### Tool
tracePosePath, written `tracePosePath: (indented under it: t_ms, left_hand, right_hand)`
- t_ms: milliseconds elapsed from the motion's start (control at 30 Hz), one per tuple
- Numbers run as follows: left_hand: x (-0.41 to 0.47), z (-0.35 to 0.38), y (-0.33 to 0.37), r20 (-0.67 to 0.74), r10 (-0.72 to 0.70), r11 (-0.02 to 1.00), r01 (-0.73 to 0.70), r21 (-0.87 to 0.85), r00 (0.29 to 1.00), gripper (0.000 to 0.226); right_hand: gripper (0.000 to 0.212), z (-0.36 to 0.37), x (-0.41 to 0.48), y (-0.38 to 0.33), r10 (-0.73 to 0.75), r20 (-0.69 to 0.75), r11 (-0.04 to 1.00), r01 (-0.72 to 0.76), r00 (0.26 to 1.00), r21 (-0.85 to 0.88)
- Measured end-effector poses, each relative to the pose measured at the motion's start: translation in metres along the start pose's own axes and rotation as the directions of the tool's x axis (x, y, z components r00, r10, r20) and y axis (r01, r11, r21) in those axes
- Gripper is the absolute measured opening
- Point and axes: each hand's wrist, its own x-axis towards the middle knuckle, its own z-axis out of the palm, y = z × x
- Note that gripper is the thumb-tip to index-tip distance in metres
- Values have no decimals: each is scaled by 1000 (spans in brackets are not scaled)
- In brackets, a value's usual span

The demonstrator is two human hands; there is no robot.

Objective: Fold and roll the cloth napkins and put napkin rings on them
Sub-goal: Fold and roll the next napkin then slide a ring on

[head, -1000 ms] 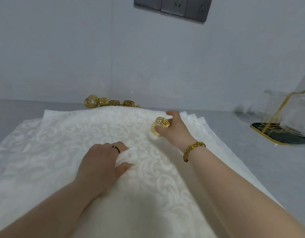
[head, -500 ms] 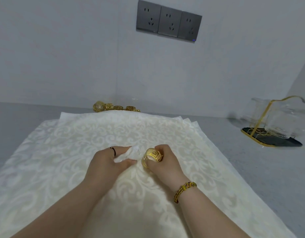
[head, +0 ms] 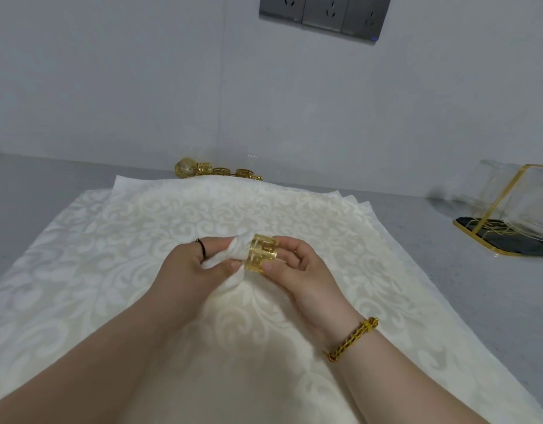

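While my left hand (head: 197, 266) pinches up the napkin (head: 238, 252) from the stack (head: 351, 203), my right hand (head: 299, 266) grips a ring (head: 262, 254) at its tip. Threading is in hand; next, the ring must slide on.

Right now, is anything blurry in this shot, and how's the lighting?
Head view: left hand, right hand and napkin ring are sharp; the glassware rack at the right edge is smeared; light is soft and even, faint shadows under the hands, no glare on the napkin.

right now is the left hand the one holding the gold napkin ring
No, the right hand grips the gold napkin ring, while the left hand pinches the gathered napkin.
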Motion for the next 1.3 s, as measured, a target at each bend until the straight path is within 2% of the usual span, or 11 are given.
tracePosePath:
  t_ms: [133,233,400,567,733,800,867,967,1167,1233,1300]
  left_hand:
    - [-2,0,1,10,11,999,-11,48,1000,46]
    - [-2,0,0,41,10,998,-13,68,999,51]
    - [-1,0,-2,65,33,992,-40,122,997,35]
    - [2,3,-5,-13,31,989,-29,142,999,34]
    - [2,7,-8,-24,95,966,-86,243,995,32]
    - [4,6,-9,2,90,959,-88,269,996,33]
    - [5,5,-10,90,76,951,-99,292,993,40]
    - [4,1,-11,243,39,940,-118,320,969,60]
    - [3,-1,-12,277,23,903,-139,407,961,80]
    - [1,3,-10,318,-4,846,-166,507,948,87]
    - [-1,8,-9,296,24,771,-206,603,955,88]
  right_hand:
    - [41,-3,0,-9,-115,96,980,128,989,-151]
    - [45,-8,-2,-12,-132,159,951,170,978,-258]
    - [47,-12,-2,-15,-111,215,946,170,970,-277]
    - [46,-15,-1,-17,-74,227,970,123,971,-208]
    - [48,-9,-1,-9,-78,233,892,173,969,-417]
    - [47,-8,0,-6,-63,195,913,135,979,-385]
    - [44,-9,1,-4,-14,172,948,68,985,-312]
    - [43,-11,1,-1,73,199,957,-12,977,-291]
    - [43,-5,2,0,58,191,955,1,980,-298]
    - [42,-4,2,1,54,180,956,1,982,-293]
    - [39,-2,2,2,50,180,959,3,982,-282]
